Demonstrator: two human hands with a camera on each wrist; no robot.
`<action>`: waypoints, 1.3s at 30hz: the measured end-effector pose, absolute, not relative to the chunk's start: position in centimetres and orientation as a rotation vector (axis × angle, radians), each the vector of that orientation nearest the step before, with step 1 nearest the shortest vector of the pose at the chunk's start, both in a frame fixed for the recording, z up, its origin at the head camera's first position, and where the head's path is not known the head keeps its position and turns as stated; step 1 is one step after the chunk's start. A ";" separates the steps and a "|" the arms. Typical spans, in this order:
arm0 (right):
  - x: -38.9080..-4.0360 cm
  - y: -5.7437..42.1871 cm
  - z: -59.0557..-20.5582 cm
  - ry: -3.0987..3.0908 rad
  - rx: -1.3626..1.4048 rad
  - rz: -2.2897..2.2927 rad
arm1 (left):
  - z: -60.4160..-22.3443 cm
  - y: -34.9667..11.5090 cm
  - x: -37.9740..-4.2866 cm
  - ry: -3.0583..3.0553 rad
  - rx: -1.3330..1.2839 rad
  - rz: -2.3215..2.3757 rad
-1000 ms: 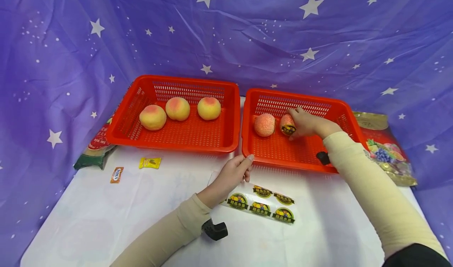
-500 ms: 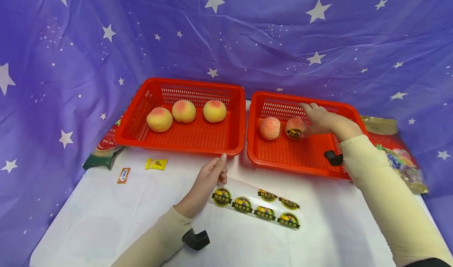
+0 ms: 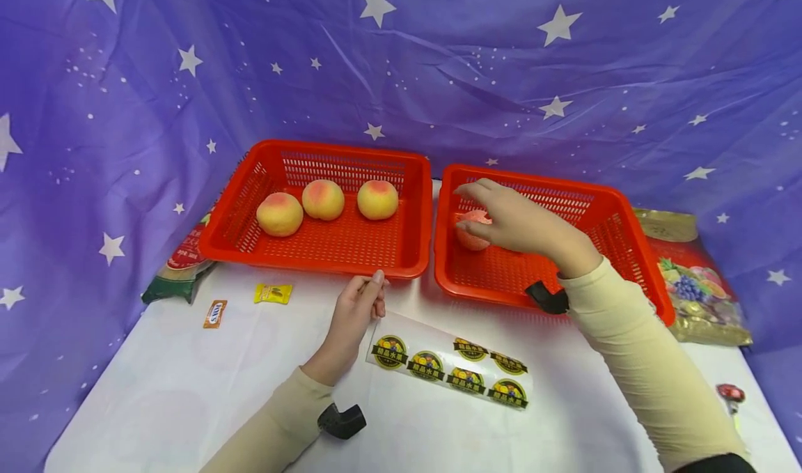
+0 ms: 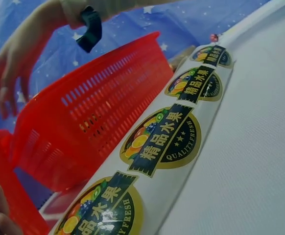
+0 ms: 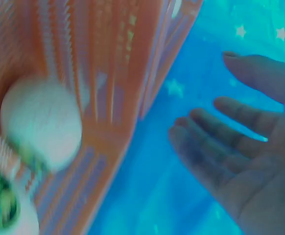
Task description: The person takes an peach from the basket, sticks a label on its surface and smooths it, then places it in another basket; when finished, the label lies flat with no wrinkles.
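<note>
My right hand (image 3: 520,222) is over the right red basket (image 3: 485,292), fingers spread and holding nothing. Below it sits a speckled pinkish-red round fruit (image 3: 474,239), partly covered by the hand. Two round fruits appear blurred in the right wrist view, one fruit (image 5: 42,122) above another (image 5: 22,220), each with a label showing. Close to the front rim of the left red basket (image 3: 301,264) is my left hand (image 3: 351,320), fingers loosely curled and thumb extended, with nothing visibly held. Beside it on the table lies a clear strip of round fruit stickers (image 3: 447,361).
The left basket holds three yellow-pink peaches (image 3: 323,199). A yellow candy packet (image 3: 273,293) and an orange one (image 3: 215,314) lie before it. Printed bags stand at the left (image 3: 182,271) and right (image 3: 695,285). A red-topped item (image 3: 731,393) lies far right.
My right hand let go of the stickered fruit in the right basket, rose and moved left over the other fruit. My left hand moved left from the right basket's corner, off the sticker strip.
</note>
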State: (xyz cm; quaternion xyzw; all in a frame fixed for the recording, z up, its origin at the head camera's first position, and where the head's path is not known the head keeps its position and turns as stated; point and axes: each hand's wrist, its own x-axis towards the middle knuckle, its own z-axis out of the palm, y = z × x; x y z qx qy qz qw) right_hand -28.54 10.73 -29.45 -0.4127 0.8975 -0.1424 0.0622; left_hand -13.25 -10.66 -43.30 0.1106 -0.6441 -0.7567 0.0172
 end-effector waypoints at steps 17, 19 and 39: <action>-34.1 -1.9 -31.3 2.511 -1.256 -0.218 | -43.8 -12.0 -14.1 -1.997 0.312 -2.379; -34.8 -2.7 -31.4 2.507 -1.227 -0.181 | -43.9 -11.9 -14.1 -2.008 0.303 -2.363; -37.9 -6.8 -33.0 2.371 -0.957 0.041 | -44.8 -12.0 -14.4 -2.082 0.249 -2.262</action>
